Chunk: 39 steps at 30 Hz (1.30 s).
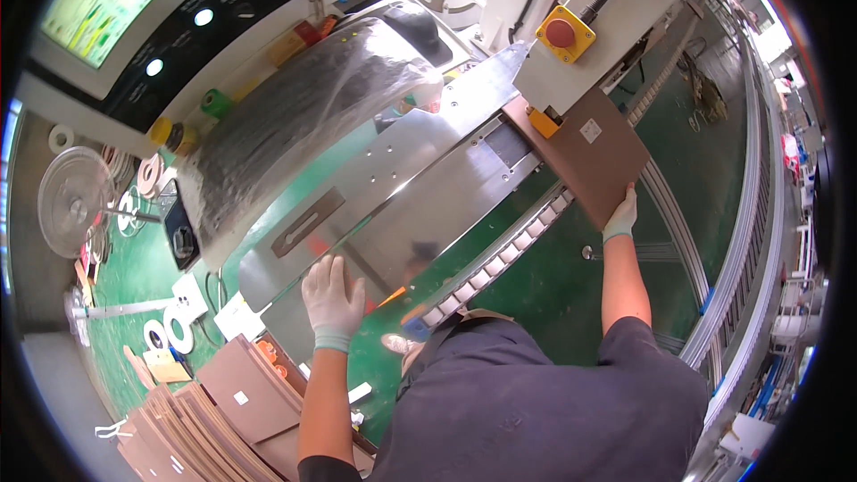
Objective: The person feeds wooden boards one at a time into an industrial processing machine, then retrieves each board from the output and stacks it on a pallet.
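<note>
Nearest the camera is the dark shirt (536,411), beyond which the right hand (622,217) is clamped on the near corner of one brown panel (594,161), itself partly covered by the machine head (553,80). The left hand (334,296), fingers extended around nothing visible, is at the steel table (437,201), contact perhaps not certain from this angle. Counted: two red stop buttons (560,33), two lit white buttons (203,17), one phone (178,223); a stack of brown panels (192,433) occupies the lower left.

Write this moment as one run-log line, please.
Right hand: gripping brown panel at near corner | Left hand: open, over steel worktop, contact unclear | Stacked panels: lower left
</note>
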Available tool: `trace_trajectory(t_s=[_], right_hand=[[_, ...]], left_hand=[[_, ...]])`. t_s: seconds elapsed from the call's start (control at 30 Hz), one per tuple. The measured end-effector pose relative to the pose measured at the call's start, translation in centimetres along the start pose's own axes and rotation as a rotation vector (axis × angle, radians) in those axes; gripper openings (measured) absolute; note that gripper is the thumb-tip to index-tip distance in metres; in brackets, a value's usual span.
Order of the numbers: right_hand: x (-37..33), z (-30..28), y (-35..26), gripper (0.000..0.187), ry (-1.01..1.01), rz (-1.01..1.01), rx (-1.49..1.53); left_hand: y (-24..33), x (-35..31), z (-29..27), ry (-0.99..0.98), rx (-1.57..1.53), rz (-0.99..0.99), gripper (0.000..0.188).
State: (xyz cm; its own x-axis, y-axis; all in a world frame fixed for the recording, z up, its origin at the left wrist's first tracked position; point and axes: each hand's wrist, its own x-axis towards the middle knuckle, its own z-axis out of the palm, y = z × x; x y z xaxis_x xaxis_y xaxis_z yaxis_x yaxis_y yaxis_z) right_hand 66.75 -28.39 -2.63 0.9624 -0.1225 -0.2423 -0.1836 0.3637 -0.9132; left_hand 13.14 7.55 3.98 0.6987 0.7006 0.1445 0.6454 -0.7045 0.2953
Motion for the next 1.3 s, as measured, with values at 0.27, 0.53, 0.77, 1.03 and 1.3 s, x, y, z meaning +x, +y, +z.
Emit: trace_trajectory(t_s=[0.27, 0.53, 0.77, 1.03, 1.3], right_hand=[[-10.4, 10.3, 2.9, 0.028, -0.626, -0.768, -0.947], [-38.8, 12.5, 8.4, 0.031, -1.352, -0.968, -1.056], [-46.0, 14.0, 10.1, 0.029, -1.625, -0.938, -1.124], [-44.4, 13.2, 11.4, 0.038, -1.483, -0.993, -1.433], [-44.6, 13.0, 11.7, 0.032, -1.375, -0.954, -1.526]], left_hand=[[-0.3, -1.1, -1.1, -0.044, -0.073, -0.167, 0.054], [-1.4, -19.3, -0.5, 0.119, -0.227, 0.044, 0.049], [-20.1, -46.9, 10.0, 1.107, -1.335, -1.570, 0.023], [-27.1, -49.7, 7.1, 1.125, -1.284, -1.935, 0.027], [-27.6, -46.9, 9.1, 1.070, -1.210, -1.944, 0.032]])
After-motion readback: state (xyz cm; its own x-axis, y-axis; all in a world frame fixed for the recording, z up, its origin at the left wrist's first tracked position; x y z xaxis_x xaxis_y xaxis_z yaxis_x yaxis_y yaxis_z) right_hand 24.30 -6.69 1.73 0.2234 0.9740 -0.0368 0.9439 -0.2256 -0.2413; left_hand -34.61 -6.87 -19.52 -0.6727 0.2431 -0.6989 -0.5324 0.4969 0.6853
